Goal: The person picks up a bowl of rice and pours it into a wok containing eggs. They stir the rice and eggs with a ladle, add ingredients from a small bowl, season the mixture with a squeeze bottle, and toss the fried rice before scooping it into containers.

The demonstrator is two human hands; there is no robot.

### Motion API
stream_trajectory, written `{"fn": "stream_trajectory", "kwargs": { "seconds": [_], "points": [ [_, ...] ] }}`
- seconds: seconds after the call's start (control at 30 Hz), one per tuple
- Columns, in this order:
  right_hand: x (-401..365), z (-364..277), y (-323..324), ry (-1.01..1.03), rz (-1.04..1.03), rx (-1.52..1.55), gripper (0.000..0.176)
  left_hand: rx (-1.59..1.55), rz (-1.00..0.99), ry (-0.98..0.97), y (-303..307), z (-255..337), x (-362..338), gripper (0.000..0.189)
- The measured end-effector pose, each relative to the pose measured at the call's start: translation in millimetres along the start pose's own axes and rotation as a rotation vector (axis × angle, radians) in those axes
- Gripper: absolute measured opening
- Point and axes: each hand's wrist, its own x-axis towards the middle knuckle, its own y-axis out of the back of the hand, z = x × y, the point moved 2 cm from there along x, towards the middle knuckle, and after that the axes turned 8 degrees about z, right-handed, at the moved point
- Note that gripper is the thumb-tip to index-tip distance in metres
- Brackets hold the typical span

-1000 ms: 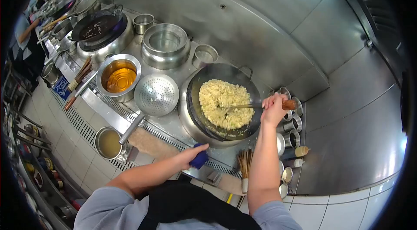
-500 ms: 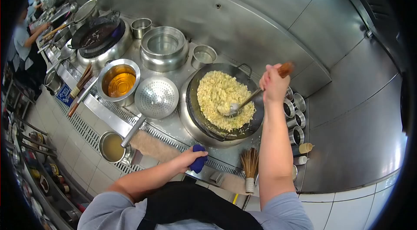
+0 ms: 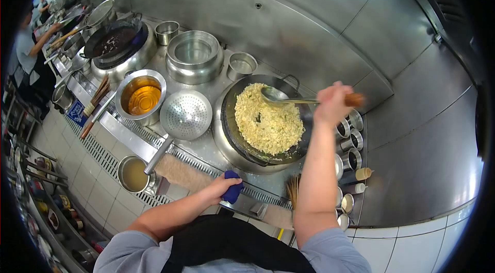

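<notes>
Wok station, both grips occupied.

The steel surface [image 3: 206,144] carries the wok [image 3: 229,118], which sits in its burner ring to the right of the perforated strainer [image 3: 185,114] and the oil pot [image 3: 141,95]. Fried rice [image 3: 268,121] is heaped across the wok's middle. The ladle [image 3: 304,100] has its bowl at the rice's far edge and its shaft roughly level, running rightward. My right grip [image 3: 332,105] is clenched around the ladle's wooden handle, over the wok's right rim. My left grip [image 3: 219,188] is closed on a blue cloth [image 3: 233,188] at the surface's near edge, just below the wok.

Motion-blurred right hand [image 3: 332,104], ladle handle [image 3: 355,100]
</notes>
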Motion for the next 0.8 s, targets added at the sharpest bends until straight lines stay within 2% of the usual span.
{"fn": "stream_trajectory", "kwargs": {
  "seconds": [0.07, 0.1, 0.17, 0.2, 0.23, 0.27, 0.33, 0.37, 0.4, 0.47, 0.5, 0.53, 0.6, 0.67, 0.7, 0.73, 0.8],
  "points": [
    [-7.2, 61.6, 24.4, -0.161, 0.027, -0.082, 0.02, 0.029, 0.015, -0.029, -0.3, -0.7, -2.5, 0.039],
    [4.3, 55.3, 10.9, -0.252, -0.075, -0.101, 0.019, 0.044, 0.029, -0.065, -2.9, 2.5, -0.8, 0.038],
    [16.4, 22.0, -20.9, -0.261, -0.115, -0.17, 0.02, 0.021, 0.064, -0.064, -5.3, 4.8, -4.3, 0.038],
    [21.7, 5.7, -33.8, -0.255, -0.164, -0.233, 0.02, -0.003, 0.093, -0.079, -6.3, 10.1, -3.1, 0.038],
    [20.4, -4.1, -39.8, -0.162, -0.094, -0.17, 0.02, 0.002, 0.089, -0.074, -5.9, 11.1, -2.3, 0.037],
    [18.1, 1.8, -35.2, -0.162, -0.094, -0.17, 0.02, 0.002, 0.089, -0.074, -5.1, 10.8, 0.8, 0.037],
    [10.7, 25.9, -9.9, 0.039, 0.049, 0.093, 0.019, 0.025, 0.065, -0.092, -3.2, 6.9, 6.4, 0.037],
    [1.4, 50.2, -3.4, 0.02, 0.102, -0.091, 0.021, 0.029, 0.067, -0.089, -4.5, 7.5, 3.3, 0.037],
    [-8.6, 56.1, -9.9, -0.159, 0.035, -0.072, 0.021, 0.026, 0.07, -0.053, -8.3, 10.5, -1.9, 0.038],
    [6.7, 42.1, -18.5, -0.392, -0.307, -0.195, 0.022, 0.019, 0.074, -0.021, -11.9, 19.9, -8.7, 0.038],
    [1.5, 14.8, -28.4, -0.401, -0.299, -0.2, 0.022, 0.0, 0.086, -0.004, -12.5, 20.6, -13.0, 0.038],
    [-4.1, -18.7, -42.4, -0.364, -0.33, -0.213, 0.023, -0.02, 0.094, 0.006, -13.5, 22.2, -13.2, 0.037],
    [-22.0, -36.1, -40.6, -0.332, -0.364, -0.229, 0.023, -0.043, 0.085, -0.022, -10.5, 15.9, 0.8, 0.036],
    [-47.9, -36.2, -26.9, -0.256, -0.32, 0.014, 0.023, -0.144, 0.104, 0.013, -11.3, 12.8, 7.0, 0.034],
    [-62.1, 1.6, -17.2, -0.294, -0.212, -0.072, 0.023, -0.147, 0.092, 0.015, -11.9, 10.1, 13.1, 0.034],
    [-62.1, 27.3, -6.4, -0.196, -0.23, -0.179, 0.023, -0.131, 0.087, 0.021, -12.3, 10.9, 14.3, 0.034],
    [-27.9, 33.6, -0.7, -0.178, -0.35, -0.434, 0.024, -0.165, 0.014, 0.05, -17.7, 15.8, 17.9, 0.037]
  ]
}}
